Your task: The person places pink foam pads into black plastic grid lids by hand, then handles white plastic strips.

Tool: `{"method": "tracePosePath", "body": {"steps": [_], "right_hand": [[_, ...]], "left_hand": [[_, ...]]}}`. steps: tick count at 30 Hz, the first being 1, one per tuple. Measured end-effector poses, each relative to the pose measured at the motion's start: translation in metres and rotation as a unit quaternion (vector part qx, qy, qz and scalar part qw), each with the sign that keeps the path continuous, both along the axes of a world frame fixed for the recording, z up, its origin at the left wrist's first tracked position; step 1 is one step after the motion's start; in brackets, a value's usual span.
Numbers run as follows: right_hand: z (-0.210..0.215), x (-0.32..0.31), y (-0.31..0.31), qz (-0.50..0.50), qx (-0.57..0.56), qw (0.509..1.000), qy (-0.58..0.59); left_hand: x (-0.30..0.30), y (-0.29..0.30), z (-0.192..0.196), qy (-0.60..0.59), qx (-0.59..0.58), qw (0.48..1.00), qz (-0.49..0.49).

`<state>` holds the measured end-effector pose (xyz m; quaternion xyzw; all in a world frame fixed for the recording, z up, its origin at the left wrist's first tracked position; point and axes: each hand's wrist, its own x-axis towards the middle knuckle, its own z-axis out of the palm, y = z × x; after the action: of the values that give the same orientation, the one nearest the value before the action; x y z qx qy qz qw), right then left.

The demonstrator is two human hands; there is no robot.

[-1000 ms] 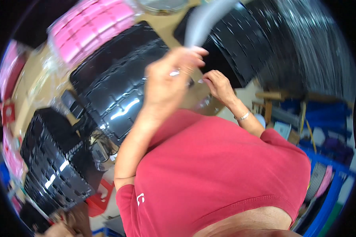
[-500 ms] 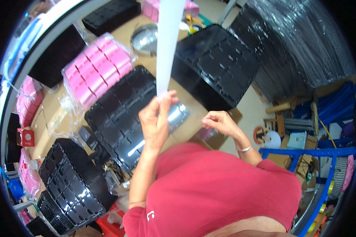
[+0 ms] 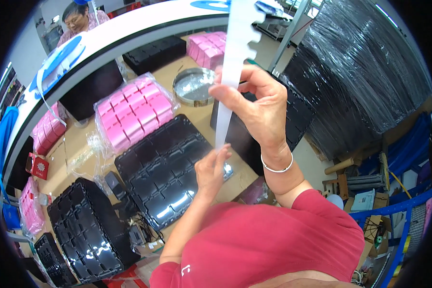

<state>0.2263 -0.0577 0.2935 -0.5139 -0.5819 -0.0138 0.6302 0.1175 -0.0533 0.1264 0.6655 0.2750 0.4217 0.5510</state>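
A long translucent white strip [image 3: 236, 45] rises in front of me, its right edge notched near the top. My left hand [image 3: 211, 172] pinches its narrow lower end. Higher up, my right hand [image 3: 261, 103] has the strip between thumb and fingers; a bracelet circles that wrist. Below the left hand lies a black glossy moulded tray [image 3: 158, 158] with rows of rectangular sections. Behind my right hand, another stack of black trays [image 3: 297, 115] is partly hidden. A round metal dish [image 3: 197, 99] stands on the table beyond the strip.
Pink pieces in clear plastic [image 3: 134, 113] lie on the brown tabletop [image 3: 79, 144]. More black tray stacks [image 3: 81, 230] stand at the left. A large film-wrapped stack [image 3: 360, 72] rises on the right, above a blue rack [image 3: 393, 211]. Another person [image 3: 81, 21] is at the far left.
My right hand has come up from beside the table and taken hold of the strip. My left hand still grips its lower end, slightly lower and further right. The view has tilted up.
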Motion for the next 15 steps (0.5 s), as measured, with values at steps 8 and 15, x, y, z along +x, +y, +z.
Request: {"method": "tracePosePath", "body": {"steps": [8,15], "right_hand": [[-0.101,0.041,-0.061,0.121,-0.305,0.91,0.253],[-0.215,0.075,-0.131,0.158,-0.571,0.758,0.272]], "left_hand": [[-0.027,0.003,-0.005,0.175,0.035,0.932,-0.314],[-0.026,0.015,-0.026,0.162,-0.052,0.944,-0.284]]}}
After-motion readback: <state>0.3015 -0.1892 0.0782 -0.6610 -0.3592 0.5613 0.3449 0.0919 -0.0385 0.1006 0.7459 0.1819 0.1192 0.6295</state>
